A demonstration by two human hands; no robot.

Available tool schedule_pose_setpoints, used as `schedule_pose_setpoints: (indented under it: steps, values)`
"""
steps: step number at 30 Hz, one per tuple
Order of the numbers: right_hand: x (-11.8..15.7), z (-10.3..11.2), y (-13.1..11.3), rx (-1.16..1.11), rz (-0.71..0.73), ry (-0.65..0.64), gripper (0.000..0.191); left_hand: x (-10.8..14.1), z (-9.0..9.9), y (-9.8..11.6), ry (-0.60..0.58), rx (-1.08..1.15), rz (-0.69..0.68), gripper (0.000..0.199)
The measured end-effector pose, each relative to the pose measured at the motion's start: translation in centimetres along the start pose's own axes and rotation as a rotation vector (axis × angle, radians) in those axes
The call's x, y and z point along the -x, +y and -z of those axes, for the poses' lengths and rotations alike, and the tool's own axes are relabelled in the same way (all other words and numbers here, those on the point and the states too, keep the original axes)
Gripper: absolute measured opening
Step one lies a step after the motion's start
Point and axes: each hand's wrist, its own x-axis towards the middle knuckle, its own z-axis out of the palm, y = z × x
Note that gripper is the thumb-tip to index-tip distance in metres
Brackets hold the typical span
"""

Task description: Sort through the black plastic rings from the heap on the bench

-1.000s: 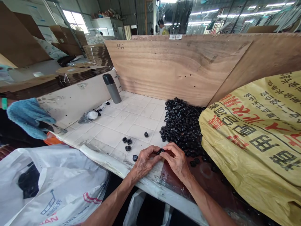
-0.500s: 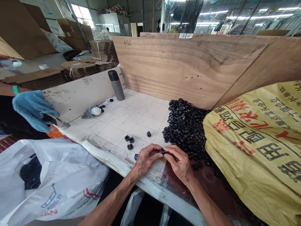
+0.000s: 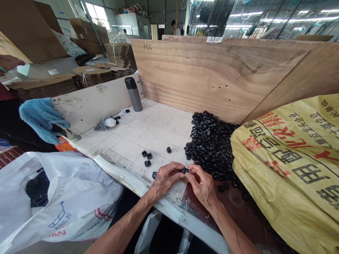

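Near the table's front edge, my left hand (image 3: 166, 178) and my right hand (image 3: 201, 183) meet around one small black plastic part (image 3: 184, 170). Fingertips of both hands pinch it from either side, so only its middle shows. Several similar black parts (image 3: 147, 163) lie loose on the pale tabletop (image 3: 127, 141) beyond my left hand, and another black part (image 3: 154, 175) rests right beside that hand. Behind my right hand spreads a large heap of black parts (image 3: 212, 141).
A yellow printed sack (image 3: 286, 169) bulges along the right. Wooden boards (image 3: 206, 70) wall the back. A grey flask (image 3: 134, 97) stands at the far left corner, near a small clear bag (image 3: 104, 123). A white plastic bag (image 3: 79, 197) and blue towel (image 3: 42, 116) hang left, near another person's hand (image 3: 10, 62).
The view has shifted slightly. Both my hands still hold the black part, with its middle a little more exposed. At the left, another person's arm has moved up, away from the towel.
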Motion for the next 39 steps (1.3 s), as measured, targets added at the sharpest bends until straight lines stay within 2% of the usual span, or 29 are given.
schedule_pose_setpoints:
  steps: [4,7,12,16,20,23,26,32,33,37,39]
  values:
    - [0.0,0.1,-0.2,-0.021,-0.069,-0.021,0.013,0.0,0.0,0.0,-0.009,-0.04,-0.02,0.023]
    - [-0.3,0.2,-0.5,-0.057,-0.1,-0.017,0.011,0.0,0.0,0.0,-0.002,-0.013,0.021,0.024]
    - [-0.7,0.4,-0.7,-0.072,0.071,-0.009,0.009,-0.1,0.1,0.5,0.002,0.011,0.108,0.026]
    - [-0.5,0.4,-0.9,-0.092,0.043,-0.011,0.011,0.0,0.2,0.7,-0.008,-0.033,0.038,0.024]
    - [-0.1,0.0,-0.8,-0.089,-0.072,-0.014,0.027,0.1,0.2,0.3,-0.038,-0.064,-0.071,0.022]
    - [0.1,-0.1,-0.6,-0.04,-0.102,-0.026,0.023,0.2,0.1,0.0,-0.068,-0.074,-0.116,0.02]
    - [0.2,-0.1,-0.5,-0.009,-0.085,-0.039,0.016,0.2,0.0,-0.1,-0.073,-0.031,-0.097,0.019]
    - [0.1,0.1,0.0,0.026,-0.025,-0.109,0.014,0.1,-0.2,0.5,-0.036,0.025,-0.02,0.019]
    - [0.0,-0.1,0.2,0.062,-0.017,-0.099,0.015,0.1,-0.2,0.5,-0.035,0.006,-0.023,0.019]
    - [-0.2,-0.6,0.6,0.225,0.058,-0.081,0.04,0.0,0.0,0.4,-0.051,-0.028,-0.036,0.021]
    - [-0.1,-0.6,0.4,0.247,0.059,-0.064,0.044,0.0,0.0,0.3,-0.064,-0.027,-0.039,0.022]
